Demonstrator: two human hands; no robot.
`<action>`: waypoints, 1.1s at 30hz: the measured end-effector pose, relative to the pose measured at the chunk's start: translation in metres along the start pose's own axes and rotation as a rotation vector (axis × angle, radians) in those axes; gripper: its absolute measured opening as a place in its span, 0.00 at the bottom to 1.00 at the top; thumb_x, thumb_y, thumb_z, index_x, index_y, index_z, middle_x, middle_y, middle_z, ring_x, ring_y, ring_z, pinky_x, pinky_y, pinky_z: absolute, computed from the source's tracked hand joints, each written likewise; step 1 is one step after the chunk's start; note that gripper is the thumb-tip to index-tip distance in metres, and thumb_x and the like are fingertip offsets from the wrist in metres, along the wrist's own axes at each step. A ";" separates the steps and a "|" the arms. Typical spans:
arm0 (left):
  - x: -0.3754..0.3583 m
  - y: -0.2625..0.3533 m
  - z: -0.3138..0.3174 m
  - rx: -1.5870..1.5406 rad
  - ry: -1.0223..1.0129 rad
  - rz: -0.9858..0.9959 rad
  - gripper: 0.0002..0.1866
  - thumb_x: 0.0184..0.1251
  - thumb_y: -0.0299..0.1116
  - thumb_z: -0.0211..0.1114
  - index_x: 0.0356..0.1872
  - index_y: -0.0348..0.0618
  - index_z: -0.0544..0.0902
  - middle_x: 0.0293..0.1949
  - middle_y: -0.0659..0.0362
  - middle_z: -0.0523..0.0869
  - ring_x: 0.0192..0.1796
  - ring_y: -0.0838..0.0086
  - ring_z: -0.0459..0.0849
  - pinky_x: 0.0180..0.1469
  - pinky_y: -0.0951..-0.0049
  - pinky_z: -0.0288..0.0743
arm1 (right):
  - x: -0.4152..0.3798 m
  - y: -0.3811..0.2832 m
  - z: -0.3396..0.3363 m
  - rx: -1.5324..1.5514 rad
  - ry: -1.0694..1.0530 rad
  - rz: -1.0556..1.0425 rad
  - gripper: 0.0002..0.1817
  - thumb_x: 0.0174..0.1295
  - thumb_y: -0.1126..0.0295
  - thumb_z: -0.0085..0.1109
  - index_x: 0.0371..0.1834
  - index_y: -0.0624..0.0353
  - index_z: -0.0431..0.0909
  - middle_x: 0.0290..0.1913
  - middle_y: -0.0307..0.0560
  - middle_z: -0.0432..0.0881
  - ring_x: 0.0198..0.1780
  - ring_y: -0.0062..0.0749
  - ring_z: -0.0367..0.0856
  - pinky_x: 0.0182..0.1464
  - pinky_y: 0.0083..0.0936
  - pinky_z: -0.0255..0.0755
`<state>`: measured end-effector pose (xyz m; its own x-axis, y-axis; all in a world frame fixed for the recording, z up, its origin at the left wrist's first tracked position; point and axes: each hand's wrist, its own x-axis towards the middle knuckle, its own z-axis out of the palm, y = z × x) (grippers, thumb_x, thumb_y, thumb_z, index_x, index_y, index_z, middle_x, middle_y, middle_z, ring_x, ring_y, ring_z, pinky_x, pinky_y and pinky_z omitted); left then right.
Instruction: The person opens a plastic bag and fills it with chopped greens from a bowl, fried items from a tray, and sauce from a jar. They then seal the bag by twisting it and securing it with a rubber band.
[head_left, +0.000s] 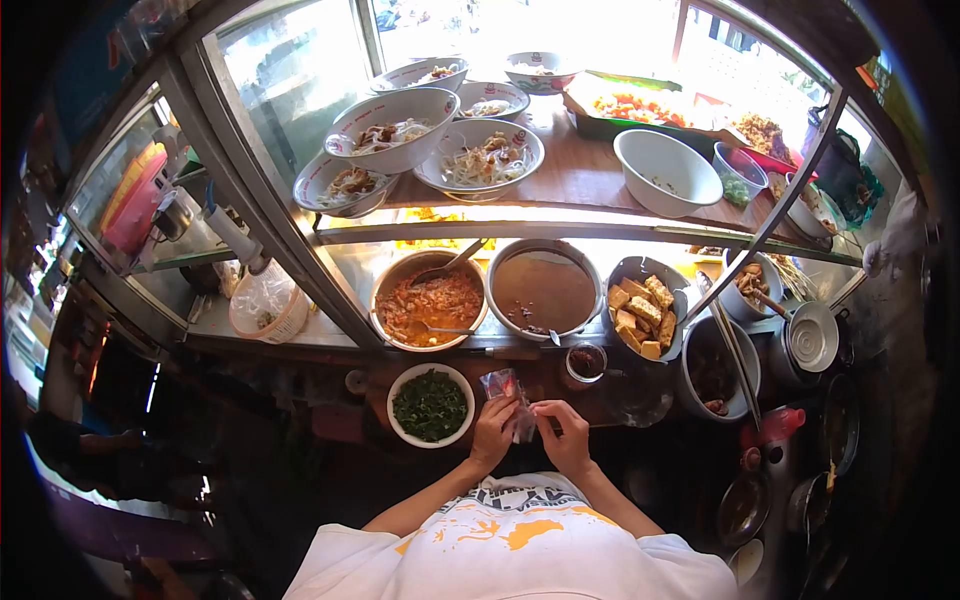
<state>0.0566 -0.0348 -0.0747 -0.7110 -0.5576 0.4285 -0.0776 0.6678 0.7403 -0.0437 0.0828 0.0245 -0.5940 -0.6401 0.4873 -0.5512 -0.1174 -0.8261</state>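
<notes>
In front of my chest, my left hand (492, 432) grips a small clear plastic bag (522, 424) with some red and blue print near its top. The fingers of my right hand (563, 437) pinch the other side of the same bag. Just left of my hands sits a white bowl (466, 385) of chopped green leaves (430, 405). A small jar of dark red paste (586, 362) stands beyond my right hand. What the bag contains is too small to tell.
Behind the hands stand a pot of orange-red food (425, 298) with spoons, a pot of brown sauce (543, 290) and a bowl of fried tofu (643, 315). Tongs (733, 345) lean in a grey bowl (690, 372) on the right. Several filled bowls (480, 160) crowd the upper shelf (580, 170).
</notes>
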 end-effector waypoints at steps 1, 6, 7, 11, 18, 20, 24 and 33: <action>-0.003 -0.009 0.002 0.003 -0.039 0.005 0.17 0.58 0.26 0.63 0.50 0.39 0.84 0.52 0.50 0.83 0.57 0.54 0.78 0.60 0.61 0.72 | -0.001 -0.004 -0.001 0.045 0.033 0.002 0.03 0.60 0.80 0.62 0.35 0.63 0.77 0.35 0.47 0.84 0.38 0.28 0.83 0.41 0.22 0.76; 0.006 0.036 -0.022 -0.092 -0.165 -0.024 0.27 0.54 0.28 0.67 0.59 0.39 0.76 0.60 0.49 0.77 0.64 0.59 0.73 0.66 0.63 0.66 | 0.018 -0.020 -0.012 0.106 0.164 0.157 0.03 0.64 0.81 0.54 0.35 0.63 0.77 0.36 0.41 0.79 0.33 0.20 0.79 0.36 0.15 0.73; 0.010 0.043 -0.027 -0.457 -0.174 -0.115 0.28 0.56 0.29 0.67 0.61 0.39 0.75 0.60 0.49 0.77 0.65 0.61 0.72 0.66 0.64 0.65 | 0.022 -0.019 -0.018 0.042 0.140 0.144 0.03 0.64 0.80 0.54 0.36 0.63 0.77 0.36 0.40 0.79 0.32 0.19 0.78 0.35 0.15 0.73; 0.033 0.100 -0.059 -1.171 -0.150 -0.283 0.25 0.66 0.32 0.65 0.62 0.39 0.71 0.58 0.51 0.76 0.61 0.72 0.75 0.61 0.71 0.70 | 0.026 -0.021 -0.024 -0.066 0.103 0.168 0.02 0.64 0.77 0.59 0.36 0.63 0.78 0.31 0.38 0.79 0.29 0.13 0.75 0.30 0.13 0.68; 0.043 0.097 -0.065 -0.953 -0.069 -0.630 0.07 0.70 0.32 0.64 0.41 0.40 0.81 0.34 0.62 0.84 0.33 0.85 0.81 0.37 0.85 0.74 | 0.018 -0.028 -0.015 0.260 0.030 0.306 0.05 0.66 0.74 0.60 0.40 0.63 0.77 0.28 0.38 0.81 0.30 0.16 0.79 0.35 0.15 0.73; 0.044 0.098 -0.071 -1.124 0.007 -0.666 0.06 0.70 0.31 0.64 0.36 0.41 0.82 0.28 0.65 0.84 0.30 0.87 0.79 0.33 0.86 0.72 | 0.017 -0.026 -0.017 0.231 -0.058 0.286 0.08 0.63 0.74 0.61 0.42 0.65 0.77 0.32 0.43 0.83 0.35 0.20 0.83 0.38 0.18 0.75; 0.044 0.099 -0.073 -0.996 0.024 -0.632 0.07 0.69 0.32 0.66 0.31 0.42 0.81 0.25 0.67 0.83 0.24 0.90 0.74 0.26 0.88 0.65 | 0.026 -0.032 -0.023 0.096 -0.215 0.168 0.12 0.62 0.70 0.64 0.44 0.65 0.76 0.36 0.47 0.85 0.41 0.25 0.86 0.45 0.20 0.77; 0.047 0.087 -0.046 -1.101 0.138 -0.640 0.19 0.71 0.43 0.63 0.21 0.48 0.75 0.18 0.73 0.70 0.19 0.91 0.63 0.19 0.83 0.52 | 0.039 -0.034 -0.007 -0.171 -0.117 0.076 0.20 0.66 0.63 0.62 0.19 0.62 0.73 0.15 0.48 0.72 0.16 0.21 0.70 0.21 0.24 0.65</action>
<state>0.0484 -0.0256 0.0341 -0.6786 -0.7169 -0.1599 0.2864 -0.4586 0.8412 -0.0526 0.0671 0.0737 -0.5713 -0.7267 0.3814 -0.6048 0.0587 -0.7942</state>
